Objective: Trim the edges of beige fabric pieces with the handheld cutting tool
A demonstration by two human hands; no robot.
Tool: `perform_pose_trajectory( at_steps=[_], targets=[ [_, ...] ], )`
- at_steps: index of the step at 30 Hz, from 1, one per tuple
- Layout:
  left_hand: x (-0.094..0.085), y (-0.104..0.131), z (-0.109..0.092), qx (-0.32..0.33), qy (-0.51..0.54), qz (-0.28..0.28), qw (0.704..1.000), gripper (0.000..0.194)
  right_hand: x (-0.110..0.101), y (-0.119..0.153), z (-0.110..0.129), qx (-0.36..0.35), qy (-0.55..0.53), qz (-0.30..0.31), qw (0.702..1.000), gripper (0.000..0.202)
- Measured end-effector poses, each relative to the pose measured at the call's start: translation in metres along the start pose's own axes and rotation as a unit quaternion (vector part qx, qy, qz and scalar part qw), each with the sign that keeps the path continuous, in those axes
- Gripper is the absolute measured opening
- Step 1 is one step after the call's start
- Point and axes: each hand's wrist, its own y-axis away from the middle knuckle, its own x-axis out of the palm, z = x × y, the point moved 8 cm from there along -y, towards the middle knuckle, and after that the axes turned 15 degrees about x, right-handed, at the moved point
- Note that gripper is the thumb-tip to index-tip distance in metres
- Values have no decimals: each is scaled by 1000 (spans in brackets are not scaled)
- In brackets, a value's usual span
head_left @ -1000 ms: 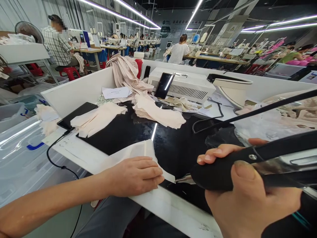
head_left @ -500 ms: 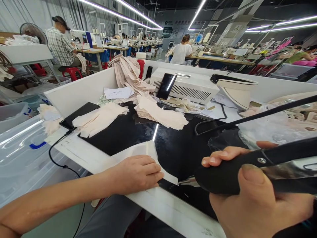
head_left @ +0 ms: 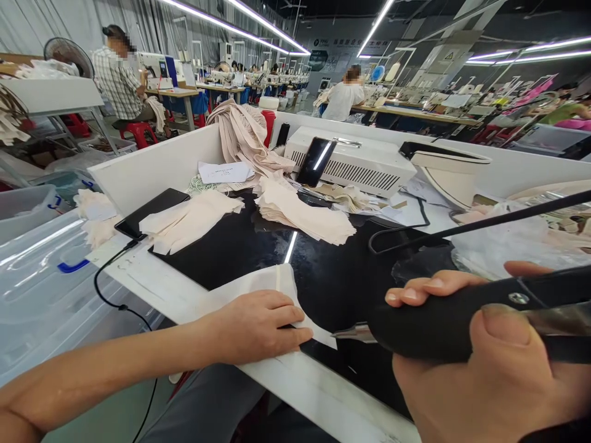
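My left hand (head_left: 263, 326) lies flat on a pale fabric piece (head_left: 286, 280) at the near edge of the black work surface (head_left: 318, 277), its fingers slightly spread. In my right hand (head_left: 484, 369), at the lower right, is a black-handled tool (head_left: 429, 320) with a pointed metal tip. That tip meets the right end of the pale piece. Beyond my left hand lie two stacks of cut fabric, one at the left (head_left: 189, 218) and one nearer the middle (head_left: 305, 209).
A phone (head_left: 316, 161) leans on a white vented box (head_left: 355, 163) at the back. A thin black rod (head_left: 484, 224) crosses the right side. A dark tablet (head_left: 152, 212) with a cable sits at the left edge. Two people sit farther off.
The view has shifted slightly, so most things appear a little farther right. My left thumb and fingers are somewhat more spread, and the tool's tip remains at the fabric's end.
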Motion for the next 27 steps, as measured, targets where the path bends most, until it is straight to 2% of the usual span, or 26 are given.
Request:
perform_pose_trajectory(
  at_steps=[6, 9, 13, 19, 24, 27],
  targets=[
    [4, -2, -3, -6, -3, 12, 1000, 15, 31, 11, 1, 12, -46, 25, 999, 52],
    [3, -5, -4, -11, -5, 4, 1000, 17, 38, 17, 5, 11, -45, 33, 998, 52],
    [1, -8, -5, -12, -4, -10, 1000, 16, 39, 20, 5, 9, -37, 42, 998, 51],
    [7, -6, -7, -9, -6, 26, 1000, 10, 35, 20, 8, 25, -29, 25, 999, 46],
    [0, -5, -5, -9, -9, -17, 1000, 12, 27, 11, 15, 48, -3, 37, 998, 50],
    [0, -5, -3, -13, -5, -15, 1000, 13, 25, 11, 18, 30, -3, 22, 999, 49]
  ],
)
